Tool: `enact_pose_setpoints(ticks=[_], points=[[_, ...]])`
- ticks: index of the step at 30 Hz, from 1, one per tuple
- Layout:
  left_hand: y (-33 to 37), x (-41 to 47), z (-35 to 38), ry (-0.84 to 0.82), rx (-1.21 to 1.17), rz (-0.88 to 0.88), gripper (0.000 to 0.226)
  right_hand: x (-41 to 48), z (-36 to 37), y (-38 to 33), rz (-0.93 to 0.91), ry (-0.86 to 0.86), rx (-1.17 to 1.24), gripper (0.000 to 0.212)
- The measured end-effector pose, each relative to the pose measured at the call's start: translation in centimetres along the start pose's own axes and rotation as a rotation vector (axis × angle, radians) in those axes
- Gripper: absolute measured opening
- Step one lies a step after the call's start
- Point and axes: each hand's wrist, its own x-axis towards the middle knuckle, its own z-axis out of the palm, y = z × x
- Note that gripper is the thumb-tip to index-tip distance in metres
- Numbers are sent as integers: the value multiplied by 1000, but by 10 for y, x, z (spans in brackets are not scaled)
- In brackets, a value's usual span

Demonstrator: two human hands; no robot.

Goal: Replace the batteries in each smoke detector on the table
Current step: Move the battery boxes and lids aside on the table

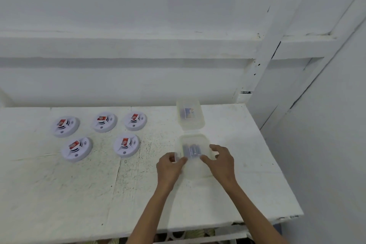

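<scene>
Well left of the battery box [195, 141], five smoke detectors [126, 145].

Arms outstretched, left hand [170, 165] fingers curled, right hand [222, 161] likewise

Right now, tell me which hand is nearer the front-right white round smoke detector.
Left. The left hand sits right of that smoke detector, at the clear plastic box's left edge; the right hand is at its right side.

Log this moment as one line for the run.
left hand: grips near box | right hand: grips near box | batteries: inside near box | smoke detectors: five, untouched
</scene>
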Motion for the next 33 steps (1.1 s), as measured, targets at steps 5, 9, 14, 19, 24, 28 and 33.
enact_pose_setpoints(ticks=[5, 9, 14, 19, 24, 28, 33], points=[[5, 2, -3, -15, -53, -4, 40, 0, 2, 3, 40, -21, 46, 59], [3, 8, -7, -73, -60, -47, 40, 2, 4, 4, 43, -41, 50, 53], [8, 15, -2, -87, 138, 40, 8, 7, 3, 8, 110, -70, 123, 44], [19, 18, 4, 2, 384, 176, 53, 13, 4, 5, 159, -66, 149, 36], [20, 32, -6, -73, 184, -14, 19, 20, 2, 7, 246, -132, 290, 37], [36, 47, -22, -378, 107, -105, 76, 15, -10, 11, 152, -290, 224, 51], [73, 81, -33, -837, 409, -90, 117, 5, -23, 14, -184, -614, -180, 118]])
